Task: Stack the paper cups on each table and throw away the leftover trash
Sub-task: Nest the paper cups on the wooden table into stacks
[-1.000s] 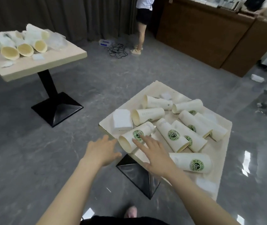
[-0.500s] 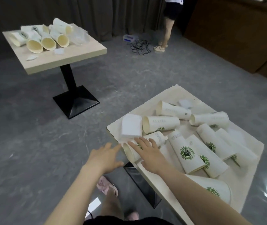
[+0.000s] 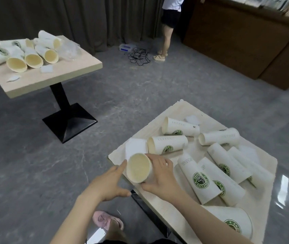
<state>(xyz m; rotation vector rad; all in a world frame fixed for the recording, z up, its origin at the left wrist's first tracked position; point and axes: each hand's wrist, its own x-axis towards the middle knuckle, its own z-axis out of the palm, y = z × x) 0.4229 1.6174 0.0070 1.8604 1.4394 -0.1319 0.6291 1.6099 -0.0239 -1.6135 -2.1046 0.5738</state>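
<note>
Several white paper cups with green logos lie on their sides on the near table [image 3: 161, 206]. My right hand [image 3: 159, 175] grips one cup [image 3: 138, 168] at the table's near left corner, its open mouth turned toward me. My left hand [image 3: 110, 182] is beside that cup, with its index finger touching the rim and the other fingers relaxed. A folded white napkin [image 3: 135, 148] lies just behind the held cup. Another cup [image 3: 168, 144] lies behind my right hand. The far table [image 3: 55, 74] at upper left carries several more tipped cups [image 3: 33, 59] and scraps of paper.
A person stands at the back by a brown counter [image 3: 245, 37], with tangled cables [image 3: 138, 56] on the floor nearby. The far table's black base [image 3: 69, 122] sits on the grey floor between the tables. My pink shoe [image 3: 106, 219] shows below.
My right hand has closed round the corner cup and turned its mouth toward me. My left hand has come up to the cup's rim. The view has shifted closer to the near table.
</note>
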